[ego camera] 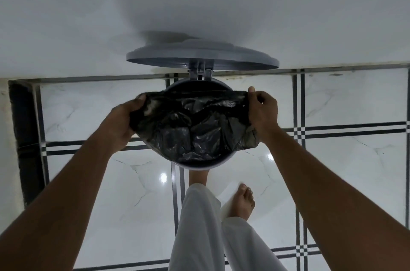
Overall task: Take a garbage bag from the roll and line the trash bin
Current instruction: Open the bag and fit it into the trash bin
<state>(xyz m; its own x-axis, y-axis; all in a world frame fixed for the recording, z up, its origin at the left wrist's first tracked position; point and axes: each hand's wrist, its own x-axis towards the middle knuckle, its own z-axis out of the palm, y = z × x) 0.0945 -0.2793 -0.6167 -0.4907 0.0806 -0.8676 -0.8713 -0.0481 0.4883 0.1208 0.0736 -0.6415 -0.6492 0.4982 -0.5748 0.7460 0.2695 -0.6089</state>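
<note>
Over a round grey trash bin (195, 165) standing on a white marble-look floor (346, 102) against a pale wall (199, 0), a person stretches a black garbage bag (190, 128) across the bin's mouth. The left hand (121, 125) grips the bag's left edge, fingers curled around the bunched plastic; the right hand (263, 112) pinches the right edge, fingers folded over the film. The crumpled bag sags into the opening between the two hands, and its near-right corner hangs over the rim. The bin's grey lid (202, 56) stands raised on its hinge at the far side. Below, one bare foot (243, 202) rests on the floor beside white trouser legs (199, 226), while the other foot (198, 176) is mostly hidden under the bin's near edge. Dark double lines cross the floor tiles.
</note>
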